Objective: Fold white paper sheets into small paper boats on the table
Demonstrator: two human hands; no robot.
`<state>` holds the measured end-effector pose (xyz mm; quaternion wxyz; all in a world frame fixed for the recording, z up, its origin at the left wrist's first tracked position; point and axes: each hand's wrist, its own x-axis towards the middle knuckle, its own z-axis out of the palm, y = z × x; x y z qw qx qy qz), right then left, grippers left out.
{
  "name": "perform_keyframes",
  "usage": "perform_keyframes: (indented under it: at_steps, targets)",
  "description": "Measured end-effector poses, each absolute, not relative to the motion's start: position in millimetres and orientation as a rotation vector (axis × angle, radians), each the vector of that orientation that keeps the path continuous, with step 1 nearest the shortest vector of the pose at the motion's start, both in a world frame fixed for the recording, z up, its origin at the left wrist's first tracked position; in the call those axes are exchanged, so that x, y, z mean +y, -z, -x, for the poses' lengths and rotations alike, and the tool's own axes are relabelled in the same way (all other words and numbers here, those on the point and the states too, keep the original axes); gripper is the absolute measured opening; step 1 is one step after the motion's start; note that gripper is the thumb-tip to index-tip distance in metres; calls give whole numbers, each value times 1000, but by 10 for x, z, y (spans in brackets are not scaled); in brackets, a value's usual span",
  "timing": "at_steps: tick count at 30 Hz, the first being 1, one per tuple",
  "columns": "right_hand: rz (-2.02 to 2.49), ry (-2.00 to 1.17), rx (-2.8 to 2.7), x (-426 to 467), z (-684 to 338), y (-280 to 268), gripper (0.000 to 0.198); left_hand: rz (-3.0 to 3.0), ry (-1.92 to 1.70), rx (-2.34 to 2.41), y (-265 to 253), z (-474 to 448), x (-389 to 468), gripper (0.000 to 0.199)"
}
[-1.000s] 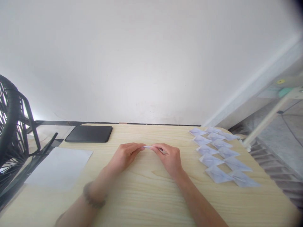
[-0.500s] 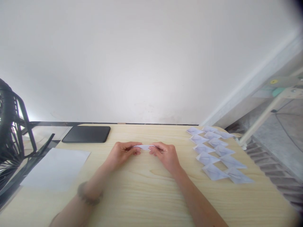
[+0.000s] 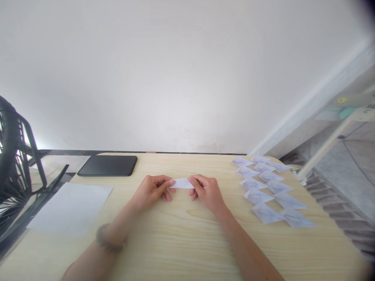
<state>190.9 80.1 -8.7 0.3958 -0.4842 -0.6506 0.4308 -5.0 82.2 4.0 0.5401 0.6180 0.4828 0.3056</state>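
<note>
The left hand [image 3: 149, 192] and right hand [image 3: 208, 193] pinch a narrow white paper strip [image 3: 182, 183] by its ends, grip firm, above a wood-grained surface [image 3: 175, 242] bearing pointed folded-paper pieces [image 3: 265, 213].

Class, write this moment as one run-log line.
left hand: pinches paper strip | right hand: pinches its other end | right: folded paper pieces | left: black device, white sheet
</note>
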Motion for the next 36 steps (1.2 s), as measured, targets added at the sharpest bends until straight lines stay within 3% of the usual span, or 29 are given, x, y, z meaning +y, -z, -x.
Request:
perform_keyframes:
  at_steps: [8, 17, 23, 36]
  targets:
    - [1233, -886, -1731, 811, -1932, 74, 30, -1499, -752, 1109, -18, 51, 836, 34]
    - [1060, -1051, -1638, 824, -1902, 117, 27, -1485, -870, 1112, -1, 83, 867, 38]
    - [1114, -921, -1660, 816, -1898, 122, 16, -1527, -910, 1131, 73, 62, 868, 23]
    - [1050, -552, -2003, 795, -1842, 113, 12, -1979, -964, 1089, 51, 41, 834, 14]
